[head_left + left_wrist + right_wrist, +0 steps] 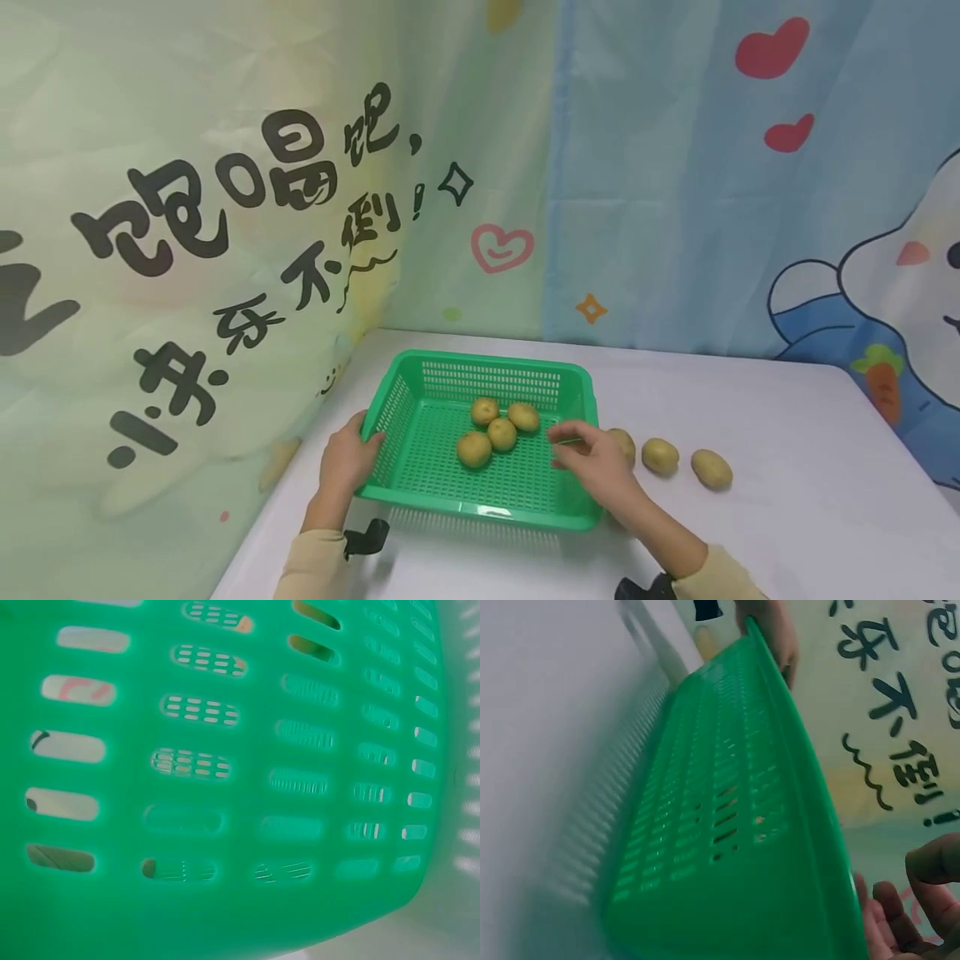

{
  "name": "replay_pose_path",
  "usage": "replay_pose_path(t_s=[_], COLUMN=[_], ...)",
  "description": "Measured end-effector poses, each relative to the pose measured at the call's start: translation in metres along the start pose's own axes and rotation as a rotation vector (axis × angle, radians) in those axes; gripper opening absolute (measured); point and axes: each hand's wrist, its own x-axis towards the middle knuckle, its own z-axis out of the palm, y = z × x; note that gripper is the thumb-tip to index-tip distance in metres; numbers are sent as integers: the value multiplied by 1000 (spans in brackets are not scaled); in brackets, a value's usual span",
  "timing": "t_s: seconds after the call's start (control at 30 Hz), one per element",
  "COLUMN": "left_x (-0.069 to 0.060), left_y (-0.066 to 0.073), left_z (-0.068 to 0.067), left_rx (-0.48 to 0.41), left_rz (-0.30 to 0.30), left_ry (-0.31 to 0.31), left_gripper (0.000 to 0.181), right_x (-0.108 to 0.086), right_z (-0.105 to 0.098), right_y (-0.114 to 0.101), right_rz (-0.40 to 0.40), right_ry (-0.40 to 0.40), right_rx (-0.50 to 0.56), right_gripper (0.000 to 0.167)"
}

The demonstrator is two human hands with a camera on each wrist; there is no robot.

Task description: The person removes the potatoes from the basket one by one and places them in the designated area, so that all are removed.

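Observation:
A green plastic basket [487, 512] with slotted walls is on the white table, with several potatoes [474, 449] in its middle. My left hand [348, 458] grips the basket's left rim, thumb over the inside. My right hand [596, 467] is over the basket's right rim, its fingers loosely bent and holding nothing. In the right wrist view the fingers [896, 919] and thumb of that hand stand apart beside the rim. The left wrist view is filled by the basket's slotted wall [251, 787]; the left hand is out of sight there.
To the right of the basket, a potato [660, 457] and another potato [711, 469] lie on the table [810, 500]. A third potato [622, 443] is partly hidden by the right hand. Printed curtains [675, 208] hang behind the table and on the left.

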Motion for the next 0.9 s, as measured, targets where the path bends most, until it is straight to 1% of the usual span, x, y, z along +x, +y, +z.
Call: replay_pose_path(t_s=[0.1,0.17,0.23,0.33,0.5,0.63,0.67,0.77,0.9], left_x=[0,0,0,1,1,0,0,0,0], left_y=[0,0,-1,-1,0,0,0,1,1], left_z=[0,1,2,2,3,4,5,4,1], left_rx=[3,1,-4,-14,-11,-9,-9,-13,-11], left_rz=[1,-3,-7,-9,-2,-6,-6,-11,-16], left_ry=[4,3,2,1,12,13,13,12,10], left_gripper=[55,55,55,55,55,55,55,55,55], right_x=[15,24,32,40,49,54,55,57,58], right_z=[19,30,39,51,66,74,75,78,80], right_y=[-2,-3,-4,-5,-4,1,2,5,8], right_rz=[16,19,13,31,51,36,22,-38,-142], right_ry=[-1,-17,-39,-67,-122,-148,-156,-185,-266], right_rx=[-74,-93,-81,-50,-32,-58,-74,-201,-361], right_gripper=[22,20,19,19,25,32,34,38,41])
